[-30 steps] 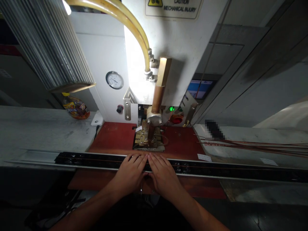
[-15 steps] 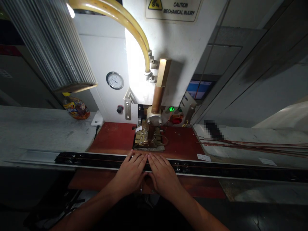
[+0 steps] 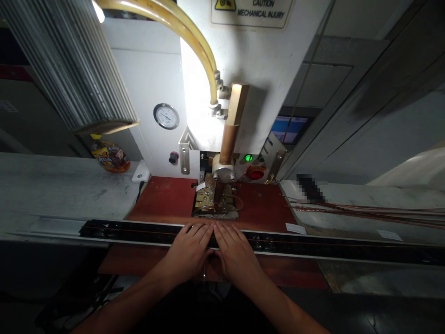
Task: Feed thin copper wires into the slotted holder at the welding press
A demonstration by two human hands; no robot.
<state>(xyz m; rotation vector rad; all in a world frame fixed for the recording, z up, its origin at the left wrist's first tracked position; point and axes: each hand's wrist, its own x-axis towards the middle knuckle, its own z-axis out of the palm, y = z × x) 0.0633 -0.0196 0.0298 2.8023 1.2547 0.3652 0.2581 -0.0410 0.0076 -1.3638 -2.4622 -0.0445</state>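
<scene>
A long pale metal channel (image 3: 57,226) runs across my whole view. In it lies a black strip (image 3: 139,230), with a thin copper-coloured line along it. My left hand (image 3: 188,247) lays its fingers over the channel, thumb at the near edge. Beside it my right hand (image 3: 237,249) grips the same channel in the same way, and the two sets of fingertips almost meet. Just beyond my fingers stands the brass clamp block (image 3: 205,198) of a machine, under a copper-coloured rod (image 3: 228,144). My palms hide the stretch of channel beneath them.
A red board (image 3: 163,197) lies under the machine. Copper rods (image 3: 365,212) and a white label (image 3: 295,228) are at right. A drink bottle (image 3: 110,157) and a small white box (image 3: 141,172) stand at left. A pressure gauge (image 3: 166,116) and a green light (image 3: 248,157) face me.
One finger of my left hand, raised earlier toward the clamp block, has come down onto the channel. My right hand and the channel stay in place; the view shifts very slightly.
</scene>
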